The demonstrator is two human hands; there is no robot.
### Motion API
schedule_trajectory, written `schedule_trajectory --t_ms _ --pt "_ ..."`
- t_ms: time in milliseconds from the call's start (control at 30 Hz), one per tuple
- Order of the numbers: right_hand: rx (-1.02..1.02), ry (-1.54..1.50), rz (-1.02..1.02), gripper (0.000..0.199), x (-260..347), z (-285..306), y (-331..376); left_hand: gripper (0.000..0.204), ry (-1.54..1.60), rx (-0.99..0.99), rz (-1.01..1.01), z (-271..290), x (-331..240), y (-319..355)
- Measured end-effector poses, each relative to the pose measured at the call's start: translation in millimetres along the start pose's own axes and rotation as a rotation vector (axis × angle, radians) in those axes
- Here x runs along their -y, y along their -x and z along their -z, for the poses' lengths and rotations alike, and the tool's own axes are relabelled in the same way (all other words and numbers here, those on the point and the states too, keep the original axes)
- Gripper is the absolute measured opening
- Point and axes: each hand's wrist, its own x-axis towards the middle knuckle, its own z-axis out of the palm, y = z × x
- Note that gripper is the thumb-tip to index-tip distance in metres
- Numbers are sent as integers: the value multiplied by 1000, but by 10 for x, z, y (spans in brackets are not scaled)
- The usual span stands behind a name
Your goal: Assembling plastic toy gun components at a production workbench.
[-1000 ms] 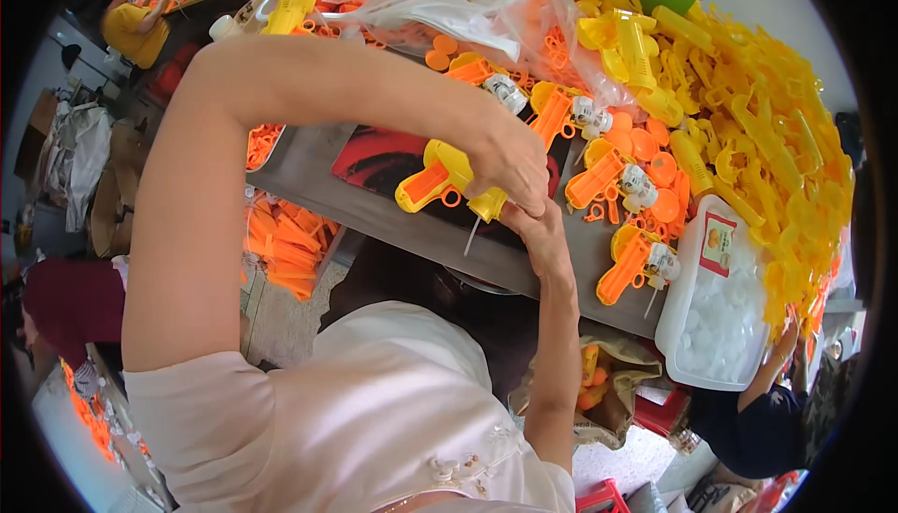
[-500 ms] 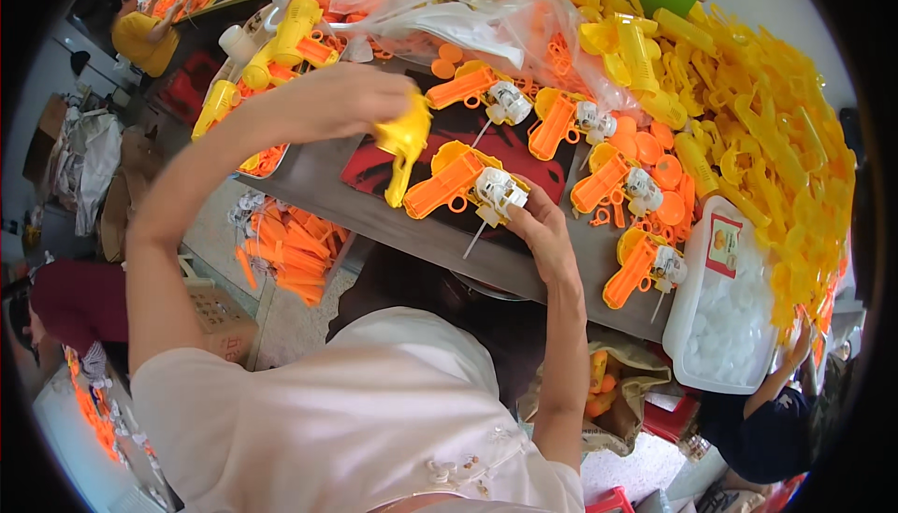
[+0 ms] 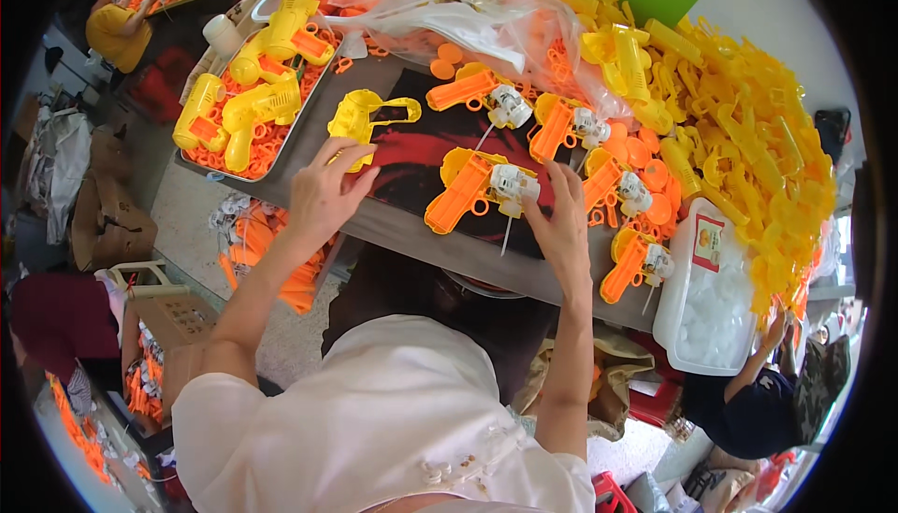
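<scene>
A yellow plastic shell half (image 3: 352, 118) lies on the table beside the dark red and black mat. Just below it is my left hand (image 3: 325, 190), open, its fingers apart and the fingertips close to the shell's lower edge; contact is hard to tell. On the mat lies a half-built toy gun (image 3: 465, 193) with an orange grip, a yellow shell and a white mechanism with a thin rod sticking out. My right hand (image 3: 559, 223) has thumb and fingers around the right end of that white mechanism. Behind it lie similar toy guns (image 3: 554, 130).
A metal tray (image 3: 253, 174) at the left holds yellow bodies and small orange parts. Orange discs (image 3: 662, 172) and a white tub (image 3: 706, 298) are on the right, next to a large pile of yellow shells (image 3: 748, 130). Clear plastic bags (image 3: 449, 22) lie at the back.
My left hand has put the yellow shell down on the table to the left and let go. The toy gun has shifted slightly right with my right hand.
</scene>
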Motion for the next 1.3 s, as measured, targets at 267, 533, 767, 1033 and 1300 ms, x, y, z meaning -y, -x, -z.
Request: schedule_trajectory --t_ms 267,533,767,1033,1300 --pt "42 137 13 50 145 -275 -34 22 525 209 19 -1001 -268 -382" --pt "-308 14 13 51 365 -468 22 27 935 25 172 -1106 -516 -263" --pt "-425 15 -3 52 344 -523 -19 42 441 -260 -23 -759 -490 -421" --pt "-271 -33 -46 49 87 -549 -194 30 659 -414 264 -696 -155 -616" --pt "-235 89 121 54 195 -413 -204 29 475 -343 -132 -656 -256 -542"
